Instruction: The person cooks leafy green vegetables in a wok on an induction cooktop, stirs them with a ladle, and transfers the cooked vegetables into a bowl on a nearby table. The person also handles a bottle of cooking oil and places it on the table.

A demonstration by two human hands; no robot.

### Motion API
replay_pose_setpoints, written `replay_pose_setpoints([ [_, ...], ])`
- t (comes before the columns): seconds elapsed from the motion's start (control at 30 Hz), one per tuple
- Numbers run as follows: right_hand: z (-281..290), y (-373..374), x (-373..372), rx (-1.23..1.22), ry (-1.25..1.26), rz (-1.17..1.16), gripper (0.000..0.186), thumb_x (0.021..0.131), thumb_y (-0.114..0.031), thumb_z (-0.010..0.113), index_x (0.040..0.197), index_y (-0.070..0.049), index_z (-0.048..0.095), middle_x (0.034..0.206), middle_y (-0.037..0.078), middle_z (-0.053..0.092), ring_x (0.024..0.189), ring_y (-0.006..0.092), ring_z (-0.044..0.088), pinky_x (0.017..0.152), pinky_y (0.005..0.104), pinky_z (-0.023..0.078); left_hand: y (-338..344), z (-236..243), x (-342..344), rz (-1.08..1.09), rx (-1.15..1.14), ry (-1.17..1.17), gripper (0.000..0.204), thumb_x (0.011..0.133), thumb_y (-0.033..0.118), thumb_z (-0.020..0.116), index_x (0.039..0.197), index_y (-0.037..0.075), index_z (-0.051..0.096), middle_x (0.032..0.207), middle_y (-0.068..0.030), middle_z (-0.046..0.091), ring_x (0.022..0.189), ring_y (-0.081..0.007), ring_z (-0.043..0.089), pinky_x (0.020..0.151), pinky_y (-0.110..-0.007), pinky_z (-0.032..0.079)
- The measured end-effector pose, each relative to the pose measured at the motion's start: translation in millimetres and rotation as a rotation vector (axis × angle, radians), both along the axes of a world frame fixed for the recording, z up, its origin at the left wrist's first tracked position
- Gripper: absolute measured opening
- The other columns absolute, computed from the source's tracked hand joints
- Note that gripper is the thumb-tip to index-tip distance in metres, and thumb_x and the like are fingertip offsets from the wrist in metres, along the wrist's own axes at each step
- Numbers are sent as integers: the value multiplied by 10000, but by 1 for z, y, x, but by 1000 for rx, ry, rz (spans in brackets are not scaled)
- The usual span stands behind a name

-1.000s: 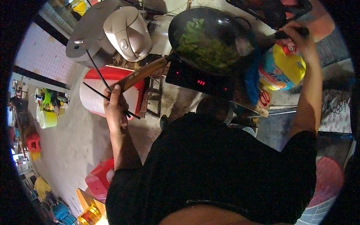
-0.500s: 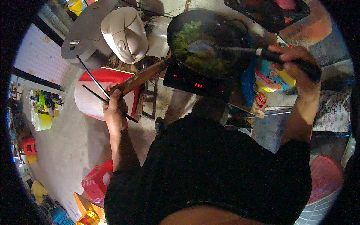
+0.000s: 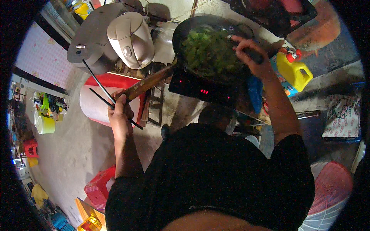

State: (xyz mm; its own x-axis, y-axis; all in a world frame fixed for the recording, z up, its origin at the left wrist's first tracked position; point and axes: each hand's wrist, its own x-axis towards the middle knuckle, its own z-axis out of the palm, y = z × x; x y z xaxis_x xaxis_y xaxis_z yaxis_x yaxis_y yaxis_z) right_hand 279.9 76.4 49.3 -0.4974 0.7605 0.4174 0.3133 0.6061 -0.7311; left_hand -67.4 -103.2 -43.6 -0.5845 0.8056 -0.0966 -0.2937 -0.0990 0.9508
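Green vegetables (image 3: pixel 206 54) are contained in the wok (image 3: pixel 178 32), just left of the right hand (image 3: pixel 259 68), by which a dark-handled utensil (image 3: pixel 256 57) is gripped. Cooking is judged under way; no portion is seen dished out. Wooden handle (image 3: pixel 150 82) and two thin sticks (image 3: pixel 96 81) are clasped by the left hand (image 3: pixel 121 111).

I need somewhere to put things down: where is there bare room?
Bare floor lies between the yellow bucket and the nearer red stool. It is crowded around the wok: right hand over its edge, rice cooker on one side, yellow jug on the other.
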Motion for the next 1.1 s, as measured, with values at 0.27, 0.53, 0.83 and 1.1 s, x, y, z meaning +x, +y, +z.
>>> replay_pose_setpoints([
  [0.27, 77, -78, 70, -63, -167, 176, 80, 769, 4, 636, 826, -40, 600, 1161, 242, 595, 1092, 338, 582, 908, 423, 472, -1, -3, 0, 5, -13, 15, 242, 859, 177, 586, 1059, 45, 550, 626, 63, 451, 438, -16, 320, 398, -191, 226],
  [0.53, 59, -60, 29, 178, -255, 68, 77, 787, -42, 634, 854, -39, 598, 1016, 126, 669, 881, 196, 631, 774, 354, 503, -3, 1, 2, 5, -19, 20, 211, 863, 158, 573, 1042, 48, 556, 639, 60, 445, 447, -18, 319, 404, -192, 236],
  [0.83, 76, 21, 67, 38, -183, -706, 246, 853, -268, 669, 966, -54, 630, 944, 67, 673, 640, 150, 631, 585, 249, 504, -6, -4, 2, -12, 2, 2, 221, 850, 145, 576, 1041, 37, 548, 621, 49, 445, 444, -25, 327, 401, -195, 245],
  [1.1, 78, 3, 63, -137, 109, -278, 192, 865, -177, 641, 988, -30, 646, 979, 114, 684, 695, 167, 665, 629, 228, 534, -5, -4, -3, -28, -63, 98, 254, 862, 234, 576, 1034, 49, 555, 630, 35, 436, 459, -47, 361, 403, -204, 271],
])
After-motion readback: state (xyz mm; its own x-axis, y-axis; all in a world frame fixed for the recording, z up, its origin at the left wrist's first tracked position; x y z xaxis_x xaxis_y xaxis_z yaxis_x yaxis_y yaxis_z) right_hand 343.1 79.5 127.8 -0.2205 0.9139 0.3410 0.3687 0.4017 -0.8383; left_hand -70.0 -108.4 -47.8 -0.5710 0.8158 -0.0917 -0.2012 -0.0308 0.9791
